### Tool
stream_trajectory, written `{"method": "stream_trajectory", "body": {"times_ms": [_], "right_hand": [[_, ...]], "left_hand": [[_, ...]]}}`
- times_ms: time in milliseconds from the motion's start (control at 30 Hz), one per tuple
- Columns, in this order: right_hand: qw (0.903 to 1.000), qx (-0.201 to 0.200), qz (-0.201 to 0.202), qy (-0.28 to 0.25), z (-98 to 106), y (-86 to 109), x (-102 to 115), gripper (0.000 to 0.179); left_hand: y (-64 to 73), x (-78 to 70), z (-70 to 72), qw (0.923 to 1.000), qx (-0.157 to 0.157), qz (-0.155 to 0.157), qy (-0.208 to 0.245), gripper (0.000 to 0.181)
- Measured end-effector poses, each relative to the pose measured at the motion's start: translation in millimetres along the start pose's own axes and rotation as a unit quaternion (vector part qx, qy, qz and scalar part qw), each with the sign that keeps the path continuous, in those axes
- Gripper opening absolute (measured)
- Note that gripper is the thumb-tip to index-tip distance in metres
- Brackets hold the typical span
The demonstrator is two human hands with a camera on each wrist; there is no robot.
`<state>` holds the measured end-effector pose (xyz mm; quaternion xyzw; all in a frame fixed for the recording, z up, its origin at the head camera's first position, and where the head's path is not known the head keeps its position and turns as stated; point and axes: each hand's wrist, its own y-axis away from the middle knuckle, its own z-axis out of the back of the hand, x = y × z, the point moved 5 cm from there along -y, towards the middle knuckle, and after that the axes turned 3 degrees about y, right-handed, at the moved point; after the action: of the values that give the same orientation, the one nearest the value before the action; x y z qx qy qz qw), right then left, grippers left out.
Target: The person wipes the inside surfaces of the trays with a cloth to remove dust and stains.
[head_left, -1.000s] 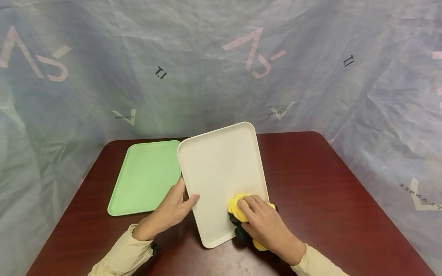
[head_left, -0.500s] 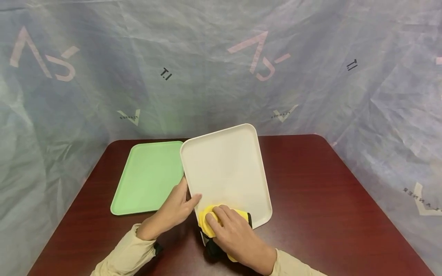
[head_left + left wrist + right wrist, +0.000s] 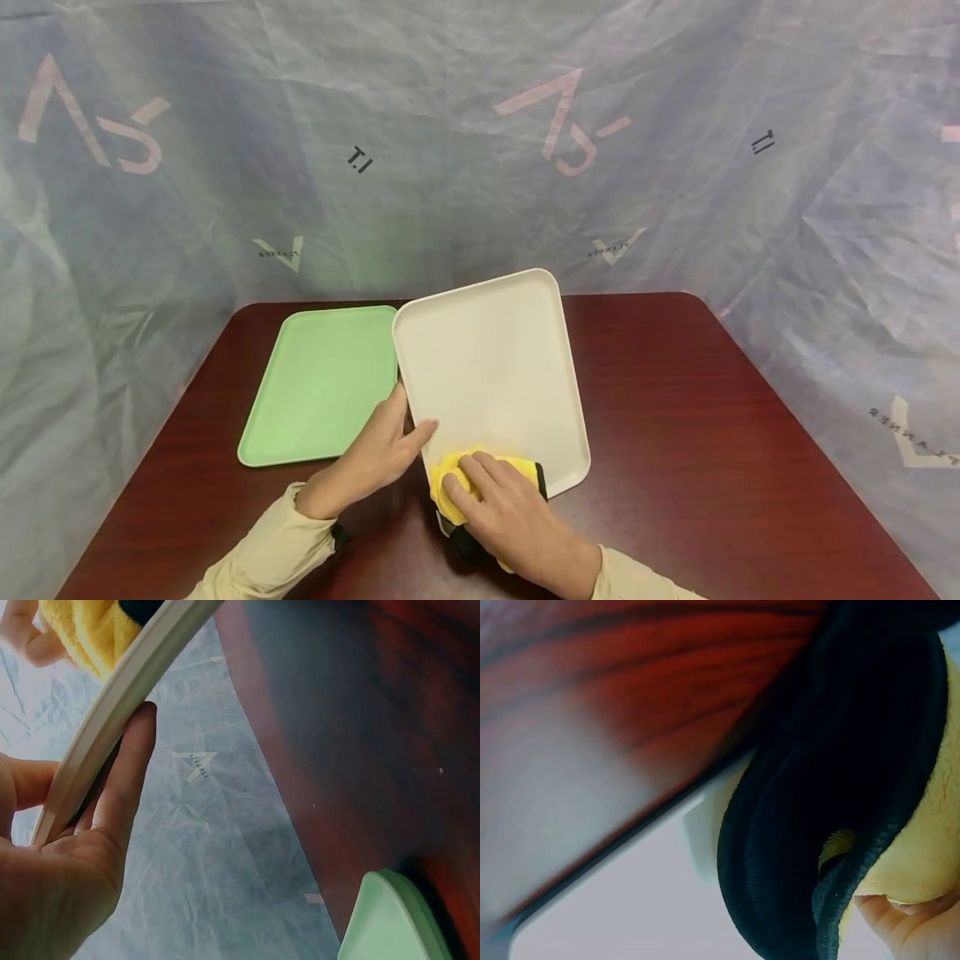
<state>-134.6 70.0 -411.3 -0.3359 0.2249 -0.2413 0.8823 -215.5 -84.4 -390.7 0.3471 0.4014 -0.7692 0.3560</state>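
A cream rectangular tray [image 3: 495, 367] is tilted up above the table, its inner face toward me. My left hand [image 3: 375, 454] grips its left edge, thumb over the rim and fingers behind; the left wrist view shows the rim [image 3: 112, 712] between thumb and fingers. My right hand [image 3: 513, 517] holds a bunched yellow cloth [image 3: 453, 487] with black edging against the tray's lower left corner, partly hiding that corner. In the right wrist view the cloth's dark folds [image 3: 802, 810] fill the middle, with part of the hand [image 3: 922, 930] at the lower right.
A green tray [image 3: 322, 383] lies flat on the dark red table [image 3: 675, 433], left of the cream one and partly behind my left hand. Grey printed sheeting [image 3: 450, 167] hangs around the table's back and sides.
My right hand has wiped the cloth leftward along the tray's lower part, from its right corner to its left, and barely moved in the last half second. The left hand keeps its grip.
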Motion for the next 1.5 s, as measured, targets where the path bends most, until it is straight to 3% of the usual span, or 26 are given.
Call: {"method": "stream_trajectory", "body": {"times_ms": [200, 500, 600, 800, 933, 1100, 1233, 1400, 1500], "right_hand": [[0.9999, 0.011, 0.000, 0.000, 1.6, 2.4, 2.3, 0.029], [0.9981, 0.051, -0.028, 0.020, -1.4, 14.5, -5.9, 0.028], [0.9963, 0.071, -0.039, 0.027, -0.1, 21.9, -15.7, 0.022], [0.9916, 0.100, -0.077, 0.030, 10.9, 44.1, -46.8, 0.053], [0.9876, 0.099, -0.114, 0.044, 18.7, 61.7, -75.5, 0.055], [0.9811, 0.104, -0.152, 0.057, 23.0, 77.3, -100.1, 0.061], [0.9789, 0.110, -0.166, 0.044, 20.4, 81.7, -101.3, 0.057], [0.9777, 0.112, -0.177, 0.019, 17.0, 87.3, -102.1, 0.057], [0.9777, 0.113, -0.176, 0.016, 14.9, 88.8, -102.0, 0.057]], "left_hand": [[-2.4, -0.2, -0.2, 0.9999, 0.009, 0.005, 0.006, 0.045], [-14.0, -1.8, -0.7, 0.9987, 0.040, -0.012, 0.027, 0.053], [-18.5, -0.2, -0.2, 0.9980, 0.049, -0.011, 0.037, 0.056], [-22.9, 2.3, 3.1, 0.9964, 0.062, -0.007, 0.057, 0.058], [-24.3, 2.8, 5.8, 0.9955, 0.067, -0.014, 0.065, 0.056], [-26.5, 0.0, 6.5, 0.9953, 0.067, -0.023, 0.065, 0.055], [-25.6, 2.6, 5.3, 0.9961, 0.061, -0.009, 0.063, 0.054], [-20.4, 7.7, 1.4, 0.9961, 0.046, 0.030, 0.069, 0.045], [-20.1, 3.6, -0.4, 0.9972, 0.037, 0.022, 0.061, 0.053]]}}
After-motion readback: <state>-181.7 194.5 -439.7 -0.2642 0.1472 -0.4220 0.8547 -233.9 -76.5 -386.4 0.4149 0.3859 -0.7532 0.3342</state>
